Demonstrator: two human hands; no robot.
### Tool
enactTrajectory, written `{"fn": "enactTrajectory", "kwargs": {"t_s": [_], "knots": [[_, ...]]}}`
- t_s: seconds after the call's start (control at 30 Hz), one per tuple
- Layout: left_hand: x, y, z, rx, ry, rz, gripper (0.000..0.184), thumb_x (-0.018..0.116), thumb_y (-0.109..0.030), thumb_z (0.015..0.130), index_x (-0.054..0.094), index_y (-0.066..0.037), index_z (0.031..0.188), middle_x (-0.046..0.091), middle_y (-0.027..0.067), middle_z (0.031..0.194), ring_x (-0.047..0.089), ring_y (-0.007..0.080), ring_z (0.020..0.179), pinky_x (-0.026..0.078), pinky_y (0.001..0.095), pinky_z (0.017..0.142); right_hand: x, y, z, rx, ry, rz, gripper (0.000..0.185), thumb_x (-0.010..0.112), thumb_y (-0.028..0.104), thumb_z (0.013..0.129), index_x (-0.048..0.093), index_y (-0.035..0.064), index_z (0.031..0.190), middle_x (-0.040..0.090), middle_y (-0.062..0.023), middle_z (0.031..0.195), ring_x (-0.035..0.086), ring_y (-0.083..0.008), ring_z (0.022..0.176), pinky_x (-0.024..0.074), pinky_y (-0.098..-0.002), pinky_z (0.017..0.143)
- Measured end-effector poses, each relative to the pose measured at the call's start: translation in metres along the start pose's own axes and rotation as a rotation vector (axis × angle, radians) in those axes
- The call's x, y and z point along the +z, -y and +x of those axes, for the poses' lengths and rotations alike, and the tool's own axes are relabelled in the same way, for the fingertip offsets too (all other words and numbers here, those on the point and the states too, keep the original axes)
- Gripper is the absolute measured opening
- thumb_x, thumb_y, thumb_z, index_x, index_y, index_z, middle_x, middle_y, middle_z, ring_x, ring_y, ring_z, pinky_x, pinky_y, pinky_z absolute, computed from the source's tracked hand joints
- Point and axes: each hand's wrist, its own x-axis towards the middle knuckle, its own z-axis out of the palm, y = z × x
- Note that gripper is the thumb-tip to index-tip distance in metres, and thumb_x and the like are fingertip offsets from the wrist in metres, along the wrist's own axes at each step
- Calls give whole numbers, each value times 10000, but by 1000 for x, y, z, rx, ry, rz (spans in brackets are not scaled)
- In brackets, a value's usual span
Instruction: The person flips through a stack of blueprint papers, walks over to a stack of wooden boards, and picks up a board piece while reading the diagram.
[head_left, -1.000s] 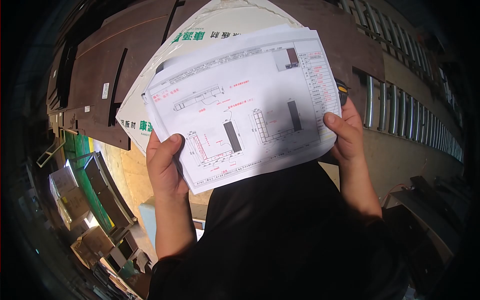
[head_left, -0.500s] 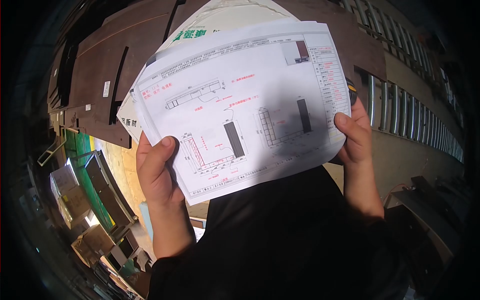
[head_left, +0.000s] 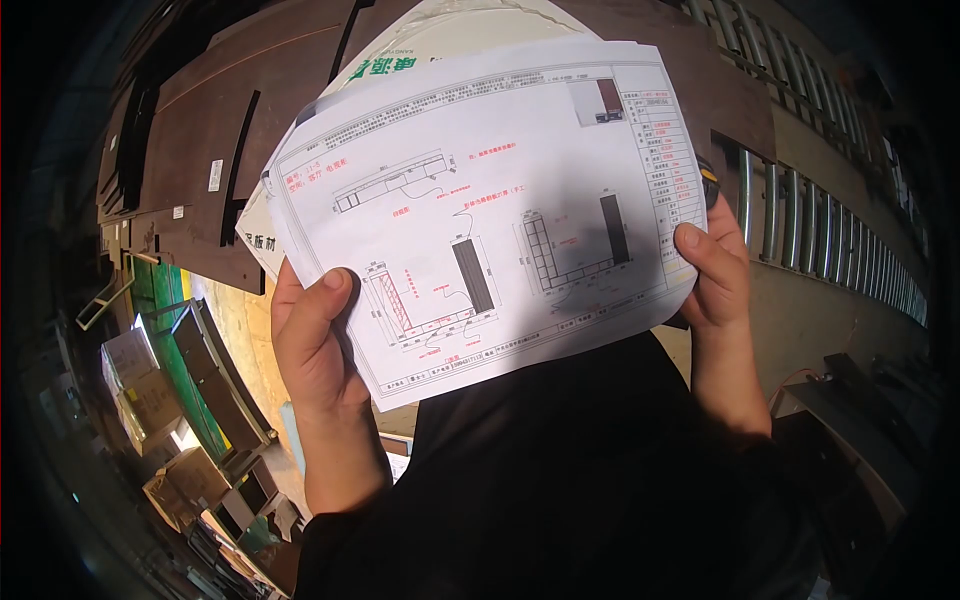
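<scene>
White printed sheets [head_left: 430, 240] with furniture drawings, red notes and a table of text down the right side are held up between my hands. My left hand [head_left: 318, 335] grips their left edge, thumb on top and fingers behind. My right hand [head_left: 715, 262] pinches the right edge in the same way; a black and yellow object [head_left: 709, 184] shows just behind the paper there. A shadow covers the right half of the top sheet. Beneath the papers lies a white wrapped package [head_left: 470, 30] with green and black lettering.
Dark brown boards [head_left: 190, 140] are stacked at the upper left. Metal rollers [head_left: 790, 215] run down the right side. Cardboard boxes [head_left: 145, 400] and a green strip [head_left: 185, 365] are at the lower left. Dark clothing [head_left: 560, 470] fills the bottom middle.
The papers have come slightly nearer and spread a little wider across the view. My left hand has shifted slightly left, my right hand slightly right, both keeping their grip.
</scene>
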Motion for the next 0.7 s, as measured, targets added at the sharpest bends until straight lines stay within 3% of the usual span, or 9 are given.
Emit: {"fn": "enactTrajectory", "kwargs": {"t_s": [0.7], "knots": [[5, 2, -1, 1, -18, -7, 531, 601, -37, 893, 461, 89, 1390, 656, 246, 1239, 722, 298, 1049, 620, 407, 900, -1, 2, 2, 11, 7, -2, 631, 718, 124, 889, 446, -41, 1434, 638, -178, 1316, 662, -236, 1152, 515, -357, 1022]]}}
